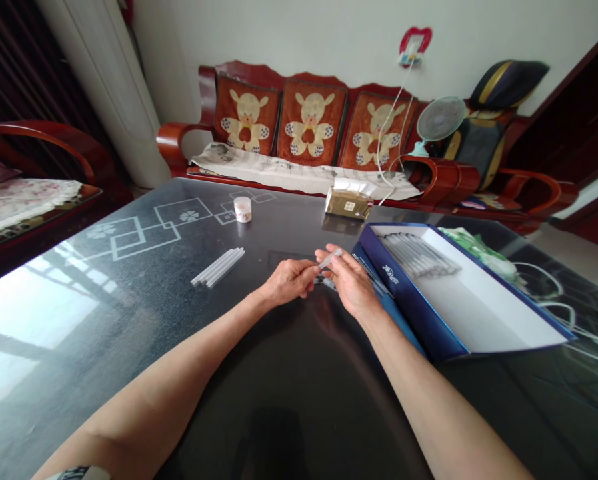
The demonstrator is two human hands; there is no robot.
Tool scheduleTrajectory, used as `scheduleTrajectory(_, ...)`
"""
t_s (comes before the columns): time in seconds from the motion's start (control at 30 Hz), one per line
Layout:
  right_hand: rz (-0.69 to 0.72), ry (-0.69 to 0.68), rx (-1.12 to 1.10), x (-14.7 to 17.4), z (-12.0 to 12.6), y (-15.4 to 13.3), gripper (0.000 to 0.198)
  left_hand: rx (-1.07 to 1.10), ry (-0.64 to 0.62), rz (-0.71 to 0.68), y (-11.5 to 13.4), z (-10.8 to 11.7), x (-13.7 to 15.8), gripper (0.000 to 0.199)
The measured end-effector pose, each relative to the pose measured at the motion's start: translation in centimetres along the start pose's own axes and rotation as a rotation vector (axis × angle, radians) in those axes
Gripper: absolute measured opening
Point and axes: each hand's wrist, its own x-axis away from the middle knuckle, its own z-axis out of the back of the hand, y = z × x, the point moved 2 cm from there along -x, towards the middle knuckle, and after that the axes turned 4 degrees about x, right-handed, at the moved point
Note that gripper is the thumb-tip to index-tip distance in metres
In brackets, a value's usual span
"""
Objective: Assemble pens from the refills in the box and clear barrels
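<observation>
Head view: your left hand (291,280) pinches lower end of pale tube (330,259), near frame centre. Your right hand (349,280) has fingers loosely extended by tube's upper end; whether it also grips, cannot tell. Pinch lightly, smooth tube may slip; steady it with right fingers. Mind tube bundle (219,267) left of centre, and blue box (419,313) at right, near your forearm.

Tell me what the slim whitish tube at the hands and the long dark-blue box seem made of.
Slim whitish tube: probably smooth plastic, judging by its cloudy translucence. Long dark-blue box: likely glossy-coated cardboard, given its thin walls and sheen.
</observation>
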Motion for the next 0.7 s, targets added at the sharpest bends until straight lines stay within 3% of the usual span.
scheduleTrajectory(0.1, -0.039, -0.075, -0.089, 0.4, -1.0, -0.1, 0.036, 0.342, -0.055, 0.167, -0.5, -0.1, -0.3, 0.039)
scheduleTrajectory(0.17, -0.072, -0.07, -0.151, 0.6, -1.4, 0.0, 0.036, 0.373, 0.016, 0.187, -0.9, -0.1, -0.5, 0.037)
scheduleTrajectory(0.27, -0.092, -0.009, -0.191, 0.6, -1.7, 0.4, 0.031, 0.18, 0.151, 0.137, -1.0, -0.2, -0.5, 0.033)
scheduleTrajectory(0.5, -0.114, 0.282, -0.287, 0.9, -2.5, 1.0, 0.027, -0.472, 0.363, -0.065, 0.0, -1.8, 0.4, 0.019)
scheduleTrajectory(0.6, -0.113, 0.324, -0.285, 1.0, -2.8, 1.0, 0.026, -0.516, 0.359, -0.062, -0.3, -2.0, 0.6, 0.023)
scheduleTrajectory(0.7, -0.099, 0.312, -0.276, 1.0, -2.7, 1.2, 0.026, -0.353, 0.314, -0.038, -0.2, -1.7, 0.5, 0.027)
